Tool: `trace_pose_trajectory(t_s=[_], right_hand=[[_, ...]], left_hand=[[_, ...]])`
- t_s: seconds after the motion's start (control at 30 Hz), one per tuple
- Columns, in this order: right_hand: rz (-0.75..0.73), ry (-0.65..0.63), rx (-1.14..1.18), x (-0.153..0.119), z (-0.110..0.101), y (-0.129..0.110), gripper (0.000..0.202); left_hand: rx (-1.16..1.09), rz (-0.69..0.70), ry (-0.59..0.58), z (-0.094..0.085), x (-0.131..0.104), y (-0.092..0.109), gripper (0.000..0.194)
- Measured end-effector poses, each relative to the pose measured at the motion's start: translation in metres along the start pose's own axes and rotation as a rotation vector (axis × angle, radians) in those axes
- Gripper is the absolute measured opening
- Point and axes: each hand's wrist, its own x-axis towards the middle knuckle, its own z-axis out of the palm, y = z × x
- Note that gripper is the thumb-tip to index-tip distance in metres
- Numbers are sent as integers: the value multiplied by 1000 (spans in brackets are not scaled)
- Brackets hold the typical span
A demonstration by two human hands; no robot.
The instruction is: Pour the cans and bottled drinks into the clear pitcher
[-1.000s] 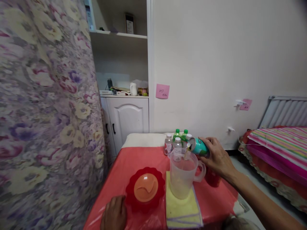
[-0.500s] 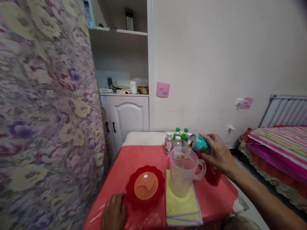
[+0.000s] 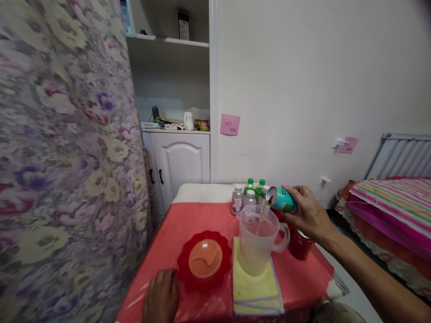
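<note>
A teal drink can (image 3: 285,200) is tipping over a translucent plastic pitcher (image 3: 255,251), its open end pointing down and left, and a thin brownish stream is falling inside. The right hand (image 3: 310,213) is gripping the can around its lower body, above and beyond the pitcher's handle. Compared with a second ago, little is changing: the stream is still running, while more of a red can's (image 3: 301,246) top is now showing below the hand. That is suggesting a steady pour, with the teal can not yet drained; the pitcher's liquid level is not reading clearly.

The pitcher is standing on a folded yellow cloth (image 3: 257,298). White-capped bottles (image 3: 237,202) and green-capped bottles (image 3: 249,185) are clustering just behind it. Left of the cloth, a red scalloped dish (image 3: 204,283) with an orange centre is lying on the red table cover (image 3: 191,217). The left hand (image 3: 160,296) is resting just beside this dish, fingers curling loosely; whether it is holding anything, I cannot tell.
</note>
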Motion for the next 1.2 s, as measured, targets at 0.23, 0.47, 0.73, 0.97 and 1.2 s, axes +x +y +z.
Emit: trace_pose_trajectory(t_s=[0.23, 0.47, 0.73, 0.97, 1.2], right_hand=[[7, -8, -30, 0, -2, -3, 59], [5, -42, -65, 1, -5, -2, 60], [14, -36, -66, 1, -7, -3, 62], [-19, -19, -57, 1, -5, 1, 61], [-41, 16, -100, 6, -9, 0, 61]], left_hand=[[3, -3, 9, 1, 0, 0, 38], [-7, 2, 12, -1, -1, 0, 39], [-2, 26, 36, 4, -1, -4, 37], [-5, 32, 53, 5, -1, -5, 38], [-46, 27, 49, 10, -1, -9, 38]])
